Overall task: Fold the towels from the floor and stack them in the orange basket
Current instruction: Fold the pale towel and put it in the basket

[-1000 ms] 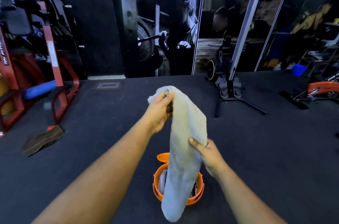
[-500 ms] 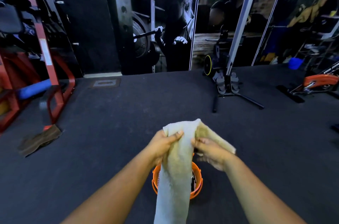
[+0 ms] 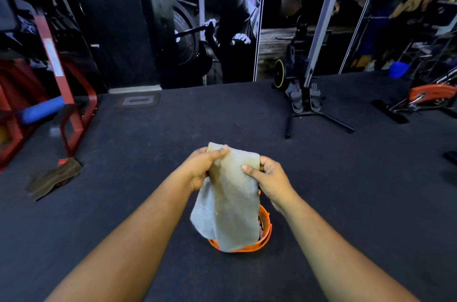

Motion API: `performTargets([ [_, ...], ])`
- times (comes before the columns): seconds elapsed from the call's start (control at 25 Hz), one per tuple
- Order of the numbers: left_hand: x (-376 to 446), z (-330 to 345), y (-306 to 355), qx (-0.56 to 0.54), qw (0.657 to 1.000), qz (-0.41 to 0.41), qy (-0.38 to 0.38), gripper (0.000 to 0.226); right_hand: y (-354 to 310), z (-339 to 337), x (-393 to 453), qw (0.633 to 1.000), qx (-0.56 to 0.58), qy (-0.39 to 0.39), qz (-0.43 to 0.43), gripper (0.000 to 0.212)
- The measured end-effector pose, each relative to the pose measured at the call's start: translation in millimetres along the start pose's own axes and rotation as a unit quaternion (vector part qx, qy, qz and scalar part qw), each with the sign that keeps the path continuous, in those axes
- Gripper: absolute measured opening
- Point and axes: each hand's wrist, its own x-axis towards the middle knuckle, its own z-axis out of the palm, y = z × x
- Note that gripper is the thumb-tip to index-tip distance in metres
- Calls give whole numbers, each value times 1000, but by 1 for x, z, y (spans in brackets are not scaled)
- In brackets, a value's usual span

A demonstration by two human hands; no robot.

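Note:
A pale cream towel (image 3: 232,202) hangs folded over in front of me. My left hand (image 3: 202,168) grips its top left corner and my right hand (image 3: 265,175) grips its top right edge, the two held level. The hanging end covers most of the orange basket (image 3: 265,230), which stands on the dark floor straight below. Something dark shows inside the basket at its right side. A brown towel (image 3: 54,179) lies crumpled on the floor at the far left.
A red weight rack (image 3: 71,113) with a blue roller (image 3: 42,108) stands at the left, beside the brown towel. A black machine stand (image 3: 306,103) rises at the centre right. An orange exercise machine (image 3: 430,93) sits at the far right. Dark rubber flooring (image 3: 358,190) surrounds the basket.
The towel went from hanging long from my raised left hand to being doubled over. Both hands came down and now hold its top edge side by side above the basket.

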Motion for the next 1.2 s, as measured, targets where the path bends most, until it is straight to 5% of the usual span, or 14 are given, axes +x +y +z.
performTargets([
  [0.16, -10, -7, -14, 54, 991, 53, -112, 27, -13, 0, 8, 999, 34, 11, -10, 27],
  [0.32, -3, -4, -9, 39, 990, 134, -12, 21, -16, -14, 5, 993, 10, -109, 33, 46],
  [0.52, -15, -1, -18, 118, 987, 87, -63, 28, -18, -17, 12, 999, -12, -1, 35, 20],
  [0.76, -5, 5, 8, 184, 968, 133, 102, 38, -29, -13, 15, 997, -47, 63, 16, 20],
  [0.96, -12, 3, 19, 147, 977, 151, 27, 24, -36, -19, 22, 988, -147, 51, -23, 27],
  [1.08, -12, -1, 22, 211, 954, 199, 72, 28, -37, -24, 28, 960, -242, 110, -82, 23],
  [1.2, -11, -3, 26, 286, 917, 253, 120, 43, -45, -22, 29, 964, -217, 107, -110, 18],
])
